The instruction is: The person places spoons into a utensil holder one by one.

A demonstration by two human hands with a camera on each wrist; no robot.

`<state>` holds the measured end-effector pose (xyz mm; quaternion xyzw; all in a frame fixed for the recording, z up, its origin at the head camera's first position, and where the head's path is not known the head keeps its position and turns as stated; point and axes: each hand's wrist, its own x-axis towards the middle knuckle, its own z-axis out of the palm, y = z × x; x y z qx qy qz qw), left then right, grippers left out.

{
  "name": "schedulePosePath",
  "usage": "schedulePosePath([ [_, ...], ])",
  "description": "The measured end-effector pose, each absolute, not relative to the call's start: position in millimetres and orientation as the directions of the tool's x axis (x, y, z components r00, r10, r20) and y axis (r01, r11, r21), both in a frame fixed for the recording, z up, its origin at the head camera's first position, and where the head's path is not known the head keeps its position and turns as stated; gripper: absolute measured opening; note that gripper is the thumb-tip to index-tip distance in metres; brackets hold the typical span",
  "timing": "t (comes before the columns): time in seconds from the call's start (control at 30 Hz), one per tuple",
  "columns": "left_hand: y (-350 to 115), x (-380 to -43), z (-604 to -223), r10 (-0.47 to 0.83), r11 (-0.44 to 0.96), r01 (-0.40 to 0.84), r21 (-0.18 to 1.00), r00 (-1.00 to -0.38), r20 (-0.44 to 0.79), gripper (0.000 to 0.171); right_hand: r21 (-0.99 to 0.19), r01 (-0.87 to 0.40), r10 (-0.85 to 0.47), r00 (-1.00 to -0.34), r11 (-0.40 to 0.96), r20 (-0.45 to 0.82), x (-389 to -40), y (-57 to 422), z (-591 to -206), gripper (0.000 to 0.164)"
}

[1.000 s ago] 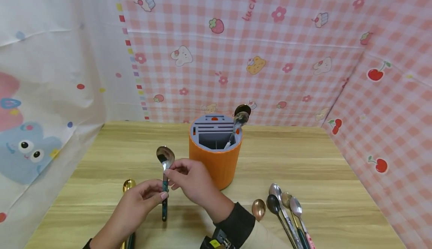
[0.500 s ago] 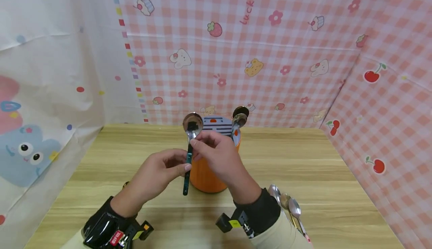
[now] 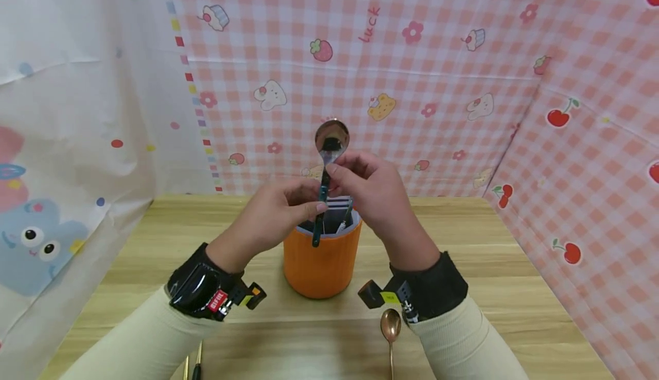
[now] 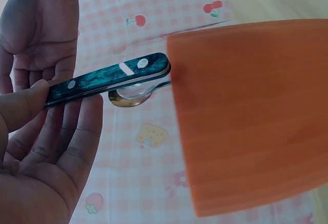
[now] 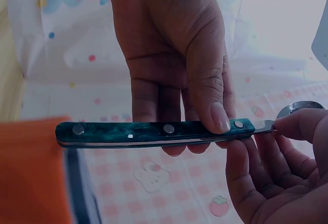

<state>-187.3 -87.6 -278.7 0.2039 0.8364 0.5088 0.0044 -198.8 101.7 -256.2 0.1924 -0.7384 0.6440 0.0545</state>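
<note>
A spoon with a round metal bowl and a dark green riveted handle is held bowl upward over the orange cylindrical utensil holder. My left hand pinches the handle between thumb and fingers. Higher up, my right hand pinches the neck just below the bowl. The handle's lower end overlaps the holder's front rim in the head view; in the left wrist view it lies close to the holder's wall. Another spoon sticks out of the holder, its bowl hidden behind my right hand in the head view.
A copper spoon lies on the wooden table by my right forearm. Two thin utensils, one with a black handle, show at the lower left. Patterned cloth stands behind and at both sides.
Both hands have lifted the spoon and carried it rightward, from left of the holder to above it. My right forearm now covers the spoons at the right.
</note>
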Motion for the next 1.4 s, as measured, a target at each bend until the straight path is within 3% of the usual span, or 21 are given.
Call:
schedulePosePath([
  [0.27,-65.9,-207.2,-272.7,0.350,0.388,0.343,0.855,-0.913,0.208,0.022,-0.912,-0.397,-0.151,-0.912,0.102,0.380,-207.3,118.6,-251.2,0.014],
  [0.5,-62.8,-221.1,-288.3,0.402,0.443,0.325,0.836,-0.905,0.139,0.019,-0.932,-0.331,-0.151,-0.939,0.150,0.310,-214.1,124.4,-276.1,0.016],
  [0.8,-63.6,-222.1,-313.7,0.411,0.465,0.300,0.833,-0.906,0.097,0.016,-0.962,-0.249,-0.162,-0.960,0.114,0.230,-215.7,123.6,-311.7,0.016],
  [1.07,-61.6,-223.6,-315.8,0.402,0.472,0.299,0.829,-0.910,0.099,0.015,-0.958,-0.269,-0.131,-0.958,0.102,0.255,-213.4,126.7,-314.9,0.017],
  [1.4,-55.0,-221.1,-317.7,0.383,0.520,0.273,0.810,-0.922,0.065,0.015,-0.977,-0.202,-0.054,-0.979,0.070,0.198,-216.8,134.7,-319.3,0.019],
])
